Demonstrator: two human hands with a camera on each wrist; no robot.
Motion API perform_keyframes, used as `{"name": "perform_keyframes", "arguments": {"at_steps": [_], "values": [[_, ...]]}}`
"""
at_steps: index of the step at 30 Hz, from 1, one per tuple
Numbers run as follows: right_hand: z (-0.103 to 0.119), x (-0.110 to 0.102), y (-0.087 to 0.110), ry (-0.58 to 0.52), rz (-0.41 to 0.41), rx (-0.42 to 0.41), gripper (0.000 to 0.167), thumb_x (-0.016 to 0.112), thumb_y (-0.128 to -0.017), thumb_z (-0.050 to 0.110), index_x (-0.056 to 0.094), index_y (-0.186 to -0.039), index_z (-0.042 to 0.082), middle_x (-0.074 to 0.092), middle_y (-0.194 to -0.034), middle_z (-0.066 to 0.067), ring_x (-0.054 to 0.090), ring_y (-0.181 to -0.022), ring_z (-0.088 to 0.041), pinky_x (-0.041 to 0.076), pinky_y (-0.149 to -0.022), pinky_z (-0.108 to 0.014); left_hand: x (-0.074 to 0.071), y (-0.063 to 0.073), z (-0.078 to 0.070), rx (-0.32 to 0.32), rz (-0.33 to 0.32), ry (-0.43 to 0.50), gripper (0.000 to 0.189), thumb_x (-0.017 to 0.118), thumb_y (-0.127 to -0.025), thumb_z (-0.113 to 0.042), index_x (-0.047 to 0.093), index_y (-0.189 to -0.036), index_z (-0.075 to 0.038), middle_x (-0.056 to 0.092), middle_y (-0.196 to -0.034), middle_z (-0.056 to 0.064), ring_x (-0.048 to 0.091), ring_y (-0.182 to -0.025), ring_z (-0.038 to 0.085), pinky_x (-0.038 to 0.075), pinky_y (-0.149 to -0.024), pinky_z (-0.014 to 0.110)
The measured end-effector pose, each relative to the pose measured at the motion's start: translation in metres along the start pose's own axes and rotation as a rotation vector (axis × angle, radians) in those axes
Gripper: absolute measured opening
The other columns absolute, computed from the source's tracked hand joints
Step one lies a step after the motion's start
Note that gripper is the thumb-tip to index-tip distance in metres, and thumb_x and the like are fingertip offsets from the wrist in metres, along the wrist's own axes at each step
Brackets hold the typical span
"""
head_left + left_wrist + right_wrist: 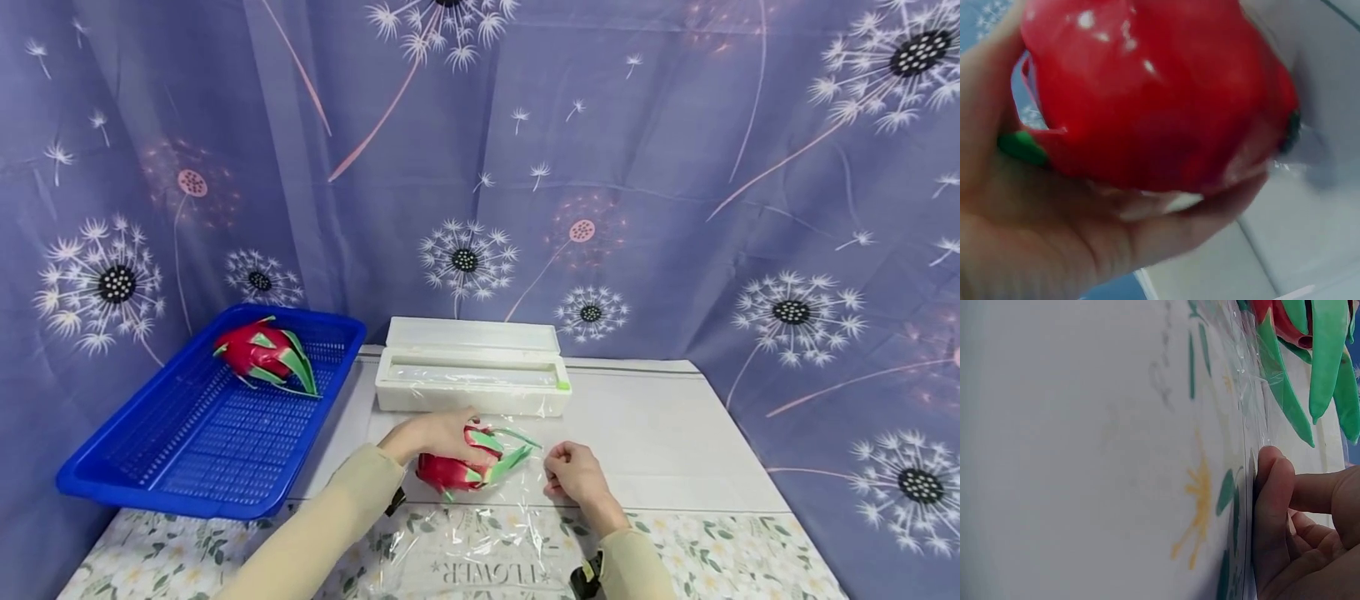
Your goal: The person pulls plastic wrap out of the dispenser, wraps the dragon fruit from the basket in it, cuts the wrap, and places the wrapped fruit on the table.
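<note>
Violet-blue cloth, one curtain (660, 217) printed with dandelions, closes off the back and both sides, its upper edge out of frame. Before it we see one table (675, 433), white toward the back and flower-printed in front, its near edge cut off. One blue basket (225, 442) stands at the left. Clear plastic film (465, 542) spreads over the middle; its limits are hard for us to trace, and lettering shows through it. One white box (472, 402) with its lid raised stands just behind the film, bearing a pale roll (472, 375). The left forearm reaches across between basket and film.

We count two red, green-leaved dragon fruits: the held dragon fruit (448, 472) lies over the film in front of the box, and the spare dragon fruit (258, 350) lies in the basket's far part. The left hand (446, 435) grips the first from above, thumb and fingers curved round it, hiding part of its skin. The right hand (581, 475) pinches the film's right side between thumb and forefinger; its other fingers curl. Two black devices (587, 577), one per wrist, are partly hidden. Smallest is one green tab (562, 386) on the box.
</note>
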State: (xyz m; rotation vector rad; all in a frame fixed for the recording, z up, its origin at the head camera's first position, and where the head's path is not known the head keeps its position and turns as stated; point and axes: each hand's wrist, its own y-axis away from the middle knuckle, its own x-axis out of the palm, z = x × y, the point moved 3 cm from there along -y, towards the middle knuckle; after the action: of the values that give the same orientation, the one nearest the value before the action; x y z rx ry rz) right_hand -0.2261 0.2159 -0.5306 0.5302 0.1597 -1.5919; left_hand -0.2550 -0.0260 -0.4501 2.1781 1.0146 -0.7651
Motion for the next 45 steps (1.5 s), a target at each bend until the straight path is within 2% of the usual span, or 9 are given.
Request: {"name": "perform_keyframes", "arguments": {"at_steps": [5,12,19,24,27,33,37,42,45], "values": [[0.002,0.001,0.002,-0.018,0.016,-0.002,0.005,0.055,-0.093,0.000,0.056,-0.089,-0.001,0.057,-0.071,-0.008,0.060,-0.055,-0.016,0.053,-0.050,-0.030,0.002,0.004,-0.007,0.102,-0.100,-0.092,0.074,0.077,-0.079,-0.051,0.052,-0.134,-0.008,0.062,-0.119,0.008,0.059,-0.107,0.023,0.050,-0.089,0.042],[0.002,0.002,0.003,-0.031,0.020,-0.017,0.004,0.054,-0.092,-0.003,0.055,-0.088,-0.002,0.056,-0.070,-0.009,0.060,-0.053,-0.016,0.053,-0.048,-0.030,0.006,0.007,-0.006,0.175,-0.110,-0.169,0.055,0.077,-0.080,-0.048,0.061,-0.124,-0.019,0.060,-0.109,-0.002,0.057,-0.091,0.013,0.050,-0.076,0.031],[0.000,0.003,0.003,-0.060,0.052,-0.006,0.004,0.054,-0.093,-0.001,0.054,-0.089,-0.002,0.057,-0.072,-0.011,0.061,-0.053,-0.017,0.053,-0.050,-0.031,0.008,0.007,0.002,0.208,-0.115,-0.146,0.068,0.070,-0.087,-0.049,0.051,-0.142,-0.015,0.054,-0.135,0.008,0.051,-0.122,0.024,0.043,-0.101,0.044],[-0.001,0.005,0.001,-0.084,0.075,-0.008,0.004,0.054,-0.093,-0.001,0.055,-0.093,-0.004,0.058,-0.072,-0.012,0.061,-0.053,-0.018,0.054,-0.049,-0.031,0.006,0.011,0.009,0.230,-0.236,-0.181,0.062,0.064,-0.090,-0.054,0.056,-0.137,-0.014,0.050,-0.140,0.010,0.048,-0.127,0.028,0.041,-0.102,0.048],[0.001,0.005,0.004,-0.101,0.102,-0.011,0.012,0.055,-0.095,0.001,0.054,-0.104,-0.007,0.059,-0.074,-0.014,0.062,-0.053,-0.019,0.054,-0.050,-0.033,0.002,0.019,0.010,0.227,-0.318,-0.246,0.062,0.059,-0.092,-0.056,0.054,-0.139,-0.016,0.047,-0.143,0.010,0.045,-0.131,0.030,0.040,-0.103,0.050],[0.008,-0.009,0.023,0.044,0.109,-0.052,0.032,0.053,-0.099,0.011,0.050,-0.127,-0.005,0.061,-0.080,-0.014,0.063,-0.060,-0.022,0.055,-0.055,-0.036,-0.011,0.054,0.012,0.328,-0.472,-0.370,0.050,0.061,-0.093,-0.050,0.061,-0.131,-0.018,0.048,-0.141,0.009,0.044,-0.131,0.029,0.039,-0.103,0.052],[0.014,-0.025,0.042,0.233,0.150,-0.174,0.029,0.056,-0.099,0.016,0.057,-0.123,-0.001,0.062,-0.082,-0.007,0.060,-0.065,-0.019,0.050,-0.055,-0.032,-0.015,0.089,0.019,0.420,-0.504,-0.453,0.039,0.068,-0.091,-0.042,0.068,-0.120,-0.015,0.055,-0.131,0.009,0.051,-0.123,0.027,0.045,-0.097,0.051],[0.017,-0.037,0.070,0.470,0.333,-0.451,0.028,0.067,-0.092,0.016,0.062,-0.117,0.004,0.063,-0.091,0.001,0.059,-0.076,-0.010,0.050,-0.062,-0.028,-0.006,0.117,0.031,0.561,-0.414,-0.548,0.028,0.073,-0.087,-0.036,0.071,-0.107,-0.018,0.061,-0.103,-0.003,0.059,-0.095,0.014,0.052,-0.079,0.036],[0.017,-0.037,0.085,0.573,0.416,-0.550,0.032,0.073,-0.088,0.021,0.065,-0.116,0.009,0.062,-0.095,0.007,0.058,-0.082,-0.007,0.051,-0.070,-0.031,0.004,0.124,0.042,0.561,-0.350,-0.590,0.030,0.077,-0.083,-0.038,0.071,-0.106,-0.020,0.059,-0.100,-0.005,0.058,-0.092,0.012,0.051,-0.073,0.034]]}}
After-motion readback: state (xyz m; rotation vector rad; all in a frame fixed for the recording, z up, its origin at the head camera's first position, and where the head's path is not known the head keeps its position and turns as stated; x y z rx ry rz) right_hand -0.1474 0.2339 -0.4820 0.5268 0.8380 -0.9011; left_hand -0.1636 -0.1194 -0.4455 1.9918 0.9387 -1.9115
